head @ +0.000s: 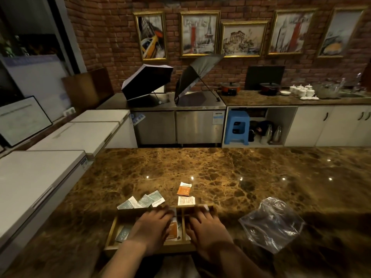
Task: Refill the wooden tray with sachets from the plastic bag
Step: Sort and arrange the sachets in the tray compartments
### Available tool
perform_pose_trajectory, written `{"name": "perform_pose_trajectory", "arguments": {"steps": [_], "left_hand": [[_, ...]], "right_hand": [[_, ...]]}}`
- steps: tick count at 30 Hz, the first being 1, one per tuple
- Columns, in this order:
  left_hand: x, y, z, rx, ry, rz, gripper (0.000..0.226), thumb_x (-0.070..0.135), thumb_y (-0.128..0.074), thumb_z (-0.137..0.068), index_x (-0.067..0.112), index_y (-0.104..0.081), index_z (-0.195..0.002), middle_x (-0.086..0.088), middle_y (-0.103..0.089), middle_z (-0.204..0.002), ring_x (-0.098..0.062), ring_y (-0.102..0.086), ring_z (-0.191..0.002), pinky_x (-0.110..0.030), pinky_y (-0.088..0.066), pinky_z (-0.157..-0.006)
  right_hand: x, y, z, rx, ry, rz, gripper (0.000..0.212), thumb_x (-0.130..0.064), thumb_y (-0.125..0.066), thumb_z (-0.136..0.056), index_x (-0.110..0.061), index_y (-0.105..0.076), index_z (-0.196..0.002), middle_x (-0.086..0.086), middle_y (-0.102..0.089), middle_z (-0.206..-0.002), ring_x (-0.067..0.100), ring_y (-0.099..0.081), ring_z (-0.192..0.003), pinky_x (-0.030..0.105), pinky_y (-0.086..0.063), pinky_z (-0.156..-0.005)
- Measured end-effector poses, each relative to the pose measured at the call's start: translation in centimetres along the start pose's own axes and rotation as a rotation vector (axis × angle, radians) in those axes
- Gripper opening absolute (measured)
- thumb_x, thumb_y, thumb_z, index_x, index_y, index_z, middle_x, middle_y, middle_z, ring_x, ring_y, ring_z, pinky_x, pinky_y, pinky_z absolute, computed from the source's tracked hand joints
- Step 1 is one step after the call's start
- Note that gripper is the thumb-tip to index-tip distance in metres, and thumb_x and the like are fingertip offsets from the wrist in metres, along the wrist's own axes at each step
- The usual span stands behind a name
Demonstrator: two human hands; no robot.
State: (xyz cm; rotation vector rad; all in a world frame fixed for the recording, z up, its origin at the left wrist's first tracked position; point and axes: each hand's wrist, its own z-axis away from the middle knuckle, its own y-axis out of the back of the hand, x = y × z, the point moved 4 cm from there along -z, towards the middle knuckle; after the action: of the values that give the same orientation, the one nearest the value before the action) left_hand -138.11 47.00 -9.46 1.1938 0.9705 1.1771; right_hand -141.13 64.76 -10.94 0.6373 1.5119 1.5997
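Your left hand (154, 223) and right hand (202, 223) lie flat, grip empty, over the wooden tray (112, 231); gather the loose sachets (143, 200) next.

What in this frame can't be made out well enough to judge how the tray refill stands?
- Head view: the wooden tray compartments are mostly covered by the left hand and right hand, so the sachet count is hidden.
- Both hands' fingertips are blurred; any grip is unreadable.
- Print on the loose sachets is too small.
- Whether the plastic bag holds anything is unclear.
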Motion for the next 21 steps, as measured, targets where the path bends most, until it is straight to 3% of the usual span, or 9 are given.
{"name": "perform_pose_trajectory", "arguments": {"steps": [2,4,9,14,17,19,21], "left_hand": [[-0.2,0.1,0.2,0.002,-0.036,-0.035,0.053,0.038,-0.039,-0.103,0.032,-0.031,-0.155,0.006,-0.035,-0.161,-0.018,-0.037,-0.143,-0.033,-0.030,-0.116],[-0.4,0.0,0.4,-0.012,-0.051,-0.035,0.052,0.038,-0.041,-0.102,0.032,-0.034,-0.153,0.006,-0.042,-0.157,-0.017,-0.040,-0.141,-0.033,-0.030,-0.116],[-0.8,-0.3,0.8,-0.059,-0.028,0.066,0.051,0.042,-0.043,-0.102,0.034,-0.034,-0.151,0.004,-0.054,-0.144,-0.019,-0.050,-0.129,-0.036,-0.037,-0.109],[-0.6,0.8,1.0,0.179,-0.014,0.101,0.040,0.035,-0.049,-0.100,0.035,-0.044,-0.140,0.009,-0.056,-0.137,-0.015,-0.052,-0.123,-0.030,-0.042,-0.100],[0.0,0.5,0.9,0.152,-0.030,0.088,0.033,0.039,-0.046,-0.101,0.032,-0.051,-0.133,0.006,-0.062,-0.130,-0.017,-0.056,-0.116,-0.032,-0.044,-0.092],[-0.1,0.0,0.6,0.106,-0.035,0.058,0.035,0.039,-0.046,-0.101,0.031,-0.053,-0.135,0.005,-0.061,-0.135,-0.018,-0.056,-0.119,-0.034,-0.043,-0.097],[-0.1,-0.7,0.4,0.067,-0.071,-0.006,0.040,0.037,-0.043,-0.103,0.031,-0.049,-0.142,0.004,-0.054,-0.146,-0.020,-0.051,-0.129,-0.035,-0.038,-0.105]], "right_hand": [[-0.4,0.0,0.3,-0.009,-0.032,-0.041,0.050,-0.052,-0.033,-0.102,-0.031,-0.042,-0.146,0.004,-0.041,-0.155,0.028,-0.036,-0.143,0.047,-0.025,-0.120],[-0.6,-0.1,0.5,-0.035,-0.055,-0.058,0.050,-0.054,-0.034,-0.101,-0.033,-0.043,-0.145,0.003,-0.047,-0.150,0.026,-0.041,-0.137,0.046,-0.026,-0.119],[-0.7,0.7,0.8,-0.024,-0.055,-0.019,0.053,-0.054,-0.033,-0.102,-0.031,-0.039,-0.148,0.003,-0.044,-0.153,0.026,-0.038,-0.140,0.044,-0.025,-0.120],[-1.0,1.6,1.2,0.149,-0.039,-0.030,0.048,-0.048,-0.030,-0.103,-0.028,-0.042,-0.146,0.003,-0.039,-0.156,0.023,-0.036,-0.141,0.041,-0.026,-0.120],[-1.3,0.9,1.7,0.100,-0.021,-0.054,0.046,-0.049,-0.030,-0.102,-0.032,-0.052,-0.138,-0.005,-0.050,-0.144,0.018,-0.044,-0.132,0.037,-0.029,-0.116],[-1.3,0.3,1.8,0.040,-0.048,-0.075,0.046,-0.051,-0.030,-0.103,-0.032,-0.052,-0.139,-0.005,-0.052,-0.144,0.018,-0.044,-0.133,0.037,-0.027,-0.117],[-1.3,-0.3,2.0,0.010,-0.047,-0.080,0.055,-0.055,-0.028,-0.102,-0.031,-0.041,-0.150,-0.004,-0.043,-0.155,0.020,-0.035,-0.143,0.039,-0.019,-0.123]]}}
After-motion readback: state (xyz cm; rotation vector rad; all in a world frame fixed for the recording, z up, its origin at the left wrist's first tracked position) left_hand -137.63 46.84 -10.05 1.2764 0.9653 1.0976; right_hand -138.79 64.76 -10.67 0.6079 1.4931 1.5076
